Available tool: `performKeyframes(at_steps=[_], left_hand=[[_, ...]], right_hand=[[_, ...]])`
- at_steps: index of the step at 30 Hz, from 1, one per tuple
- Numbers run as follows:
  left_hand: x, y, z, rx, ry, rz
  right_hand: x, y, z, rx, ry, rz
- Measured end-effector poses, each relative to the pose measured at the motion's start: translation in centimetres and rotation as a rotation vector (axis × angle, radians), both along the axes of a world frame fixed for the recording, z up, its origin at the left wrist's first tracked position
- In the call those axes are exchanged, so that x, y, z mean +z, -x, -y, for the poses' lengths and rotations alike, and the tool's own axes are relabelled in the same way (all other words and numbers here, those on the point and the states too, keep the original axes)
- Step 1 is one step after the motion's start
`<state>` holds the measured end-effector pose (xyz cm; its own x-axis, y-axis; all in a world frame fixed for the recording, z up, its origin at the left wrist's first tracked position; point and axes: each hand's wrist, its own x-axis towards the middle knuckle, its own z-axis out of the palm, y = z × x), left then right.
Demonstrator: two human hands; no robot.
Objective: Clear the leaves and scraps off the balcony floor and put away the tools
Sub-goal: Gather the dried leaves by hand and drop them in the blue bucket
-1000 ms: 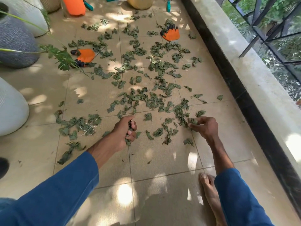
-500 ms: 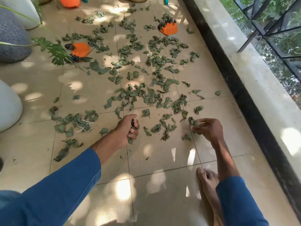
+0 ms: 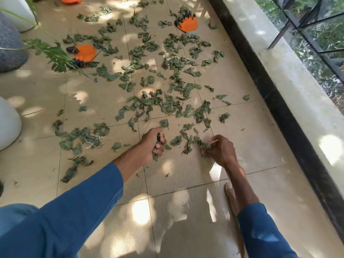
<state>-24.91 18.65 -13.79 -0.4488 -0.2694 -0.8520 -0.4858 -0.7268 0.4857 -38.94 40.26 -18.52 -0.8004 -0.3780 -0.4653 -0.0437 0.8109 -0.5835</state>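
Several wilted green leaves (image 3: pixel 167 107) lie scattered over the beige floor tiles (image 3: pixel 186 174). My left hand (image 3: pixel 151 144) is a fist gripping a bunch of leaves, with leaf tips sticking out below the fingers. My right hand (image 3: pixel 220 149) pinches a few leaves just above the floor, to the right of the left hand. A tangle of white string (image 3: pixel 94 140) lies among leaves at the left. Two orange gloves with dark fingertips lie farther off: one glove (image 3: pixel 84 53) at the left and another glove (image 3: pixel 187 23) at the top.
A white pot (image 3: pixel 7 123) and a grey pot (image 3: pixel 9 47) stand along the left edge, with a green plant frond (image 3: pixel 54 53) hanging over the floor. A black-edged ledge (image 3: pixel 279 81) and metal railing (image 3: pixel 316 25) run down the right. My bare foot (image 3: pixel 230 194) is below my right hand.
The view has tilted down and moved closer. My right hand has drawn leaves back toward me and now pinches them. My left hand keeps its bunch.
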Motion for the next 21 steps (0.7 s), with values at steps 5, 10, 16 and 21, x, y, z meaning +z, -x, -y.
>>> performKeyframes(at_steps=[5, 10, 16, 21], left_hand=[[0.1, -0.5, 0.6, 0.023, 0.012, 0.002], [0.2, -1.2, 1.3, 0.043, 0.015, 0.009], [-0.1, -2.2, 1.8, 0.051, 0.035, 0.030], [0.2, -2.1, 2.0, 0.141, 0.001, 0.012]], right_hand=[[0.4, 0.4, 3.5, 0.175, 0.087, -0.035], [-2.6, 0.1, 6.2, 0.182, -0.030, -0.151], [-2.5, -3.5, 6.9, 0.213, 0.037, -0.254], [1.3, -1.6, 5.8, 0.054, 0.307, 0.038]])
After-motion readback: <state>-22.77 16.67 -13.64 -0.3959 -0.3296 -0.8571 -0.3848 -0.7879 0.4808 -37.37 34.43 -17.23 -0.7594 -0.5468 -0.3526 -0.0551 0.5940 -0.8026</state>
